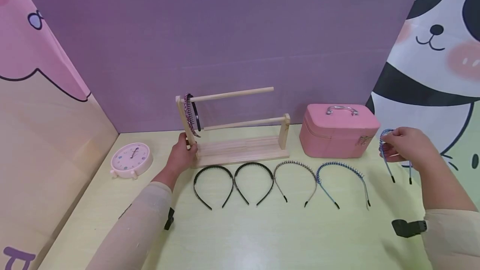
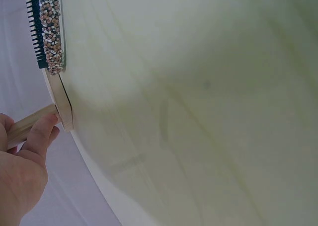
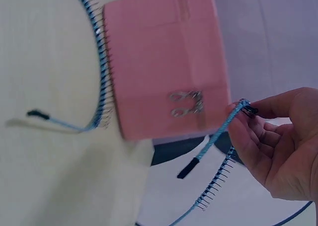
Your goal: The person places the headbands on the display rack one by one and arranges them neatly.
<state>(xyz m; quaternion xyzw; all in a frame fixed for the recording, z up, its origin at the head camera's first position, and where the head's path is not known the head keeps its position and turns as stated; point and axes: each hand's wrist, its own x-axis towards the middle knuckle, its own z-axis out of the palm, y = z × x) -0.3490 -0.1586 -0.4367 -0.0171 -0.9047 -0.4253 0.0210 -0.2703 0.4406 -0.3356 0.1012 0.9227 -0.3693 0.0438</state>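
Observation:
My left hand (image 1: 182,154) grips the left upright of a wooden rack (image 1: 240,150) near its base. From that upright's top a rod runs right, and a sparkly beaded headband (image 1: 188,111) with black teeth hangs on it against the upright. The left wrist view shows the beads (image 2: 51,32) close up. At the far right, my right hand (image 1: 408,147) pinches a blue headband (image 3: 218,131) by its curved top, its black-tipped ends pointing down, off the table. In a row before the rack lie black headbands (image 1: 213,167) (image 1: 254,164), a silvery headband (image 1: 296,163) and another blue headband (image 1: 341,164).
A pink case (image 1: 337,136) with a metal handle stands right of the rack, between it and my right hand. On the left is a pink round clock (image 1: 131,159). A purple cloth (image 1: 232,32) hangs behind the pale table (image 1: 262,236).

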